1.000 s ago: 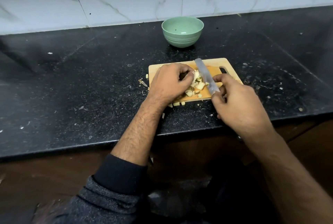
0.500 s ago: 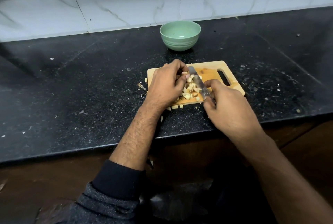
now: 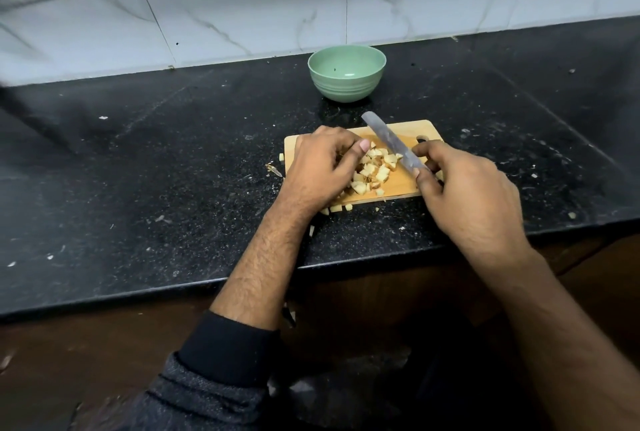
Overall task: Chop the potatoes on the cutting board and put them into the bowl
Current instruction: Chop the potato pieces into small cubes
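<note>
1. The pale, skin-on diced potato pieces (image 3: 372, 170) lie heaped on the near-left part of the small rectangular wooden cutting board (image 3: 408, 130). A few cubes have already slipped off its near edge onto the black speckled stone counter (image 3: 173, 170).
2. My left hand (image 3: 320, 167) sits on the left side of the heap, fingers curled round and touching the pieces, thumb tip right at the pile.
3. My right hand (image 3: 474, 198) is just right of the heap and grips the grey-bladed kitchen knife (image 3: 393, 143) by its handle. The blade slants away over the pile, and I cannot tell whether its edge touches the board.
4. The round pale-green ribbed bowl (image 3: 347, 73) stands beyond the board, well apart from both hands, with no potato in it.
5. Risks, as I judge them:
   - my left thumb is close to the blade, so a careless stroke could nick it;
   - crowding the heap toward the near edge could push more cubes onto the counter;
   - the board may slide if I press sideways.
</note>
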Tool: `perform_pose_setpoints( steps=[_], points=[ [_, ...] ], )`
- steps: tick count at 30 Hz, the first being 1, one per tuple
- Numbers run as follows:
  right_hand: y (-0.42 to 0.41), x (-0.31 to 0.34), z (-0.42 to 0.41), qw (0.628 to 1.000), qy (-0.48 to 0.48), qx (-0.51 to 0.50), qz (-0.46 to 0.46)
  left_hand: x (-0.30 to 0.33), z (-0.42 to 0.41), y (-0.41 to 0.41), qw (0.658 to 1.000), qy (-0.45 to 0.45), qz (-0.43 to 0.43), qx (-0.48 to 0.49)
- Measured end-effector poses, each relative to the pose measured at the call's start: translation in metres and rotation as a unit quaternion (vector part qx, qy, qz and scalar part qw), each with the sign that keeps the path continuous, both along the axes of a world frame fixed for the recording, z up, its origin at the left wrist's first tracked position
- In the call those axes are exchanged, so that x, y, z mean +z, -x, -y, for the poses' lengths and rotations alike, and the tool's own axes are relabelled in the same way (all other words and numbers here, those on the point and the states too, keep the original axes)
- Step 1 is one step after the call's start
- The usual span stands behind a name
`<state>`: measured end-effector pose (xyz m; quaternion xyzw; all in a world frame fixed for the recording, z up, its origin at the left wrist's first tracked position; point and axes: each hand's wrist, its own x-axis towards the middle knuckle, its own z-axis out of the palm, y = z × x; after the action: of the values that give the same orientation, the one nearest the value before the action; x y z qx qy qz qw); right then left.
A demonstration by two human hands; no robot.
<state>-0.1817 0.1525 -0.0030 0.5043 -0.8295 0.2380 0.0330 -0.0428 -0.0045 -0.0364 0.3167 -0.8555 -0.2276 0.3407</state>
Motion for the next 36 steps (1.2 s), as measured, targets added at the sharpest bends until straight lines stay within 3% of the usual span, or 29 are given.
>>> perform_pose_setpoints(
  steps=[7,14,20,27,32,36],
  points=[
    [0.013,0.007,0.006,0.998,-0.005,-0.062,-0.015,0.004,-0.002,-0.001,0.998,-0.006,-0.058,0.0],
    [-0.004,-0.006,0.007,0.998,-0.025,-0.05,-0.033,0.005,-0.005,-0.001,1.0,0.009,-0.03,-0.001],
    [-0.008,-0.001,0.008,0.997,0.036,-0.059,-0.028,0.005,-0.005,-0.001,1.0,0.015,-0.017,-0.004],
    [0.0,-0.002,0.013,0.998,0.036,-0.037,-0.032,0.001,0.0,0.0,0.999,0.035,-0.011,-0.012],
    [0.0,-0.002,0.014,0.996,0.059,-0.021,0.063,-0.003,-0.002,0.0,0.985,0.155,0.058,-0.047],
    [0.002,-0.003,0.022,0.985,0.073,0.011,0.155,0.004,-0.006,-0.002,0.976,0.207,0.052,-0.042]
  ],
)
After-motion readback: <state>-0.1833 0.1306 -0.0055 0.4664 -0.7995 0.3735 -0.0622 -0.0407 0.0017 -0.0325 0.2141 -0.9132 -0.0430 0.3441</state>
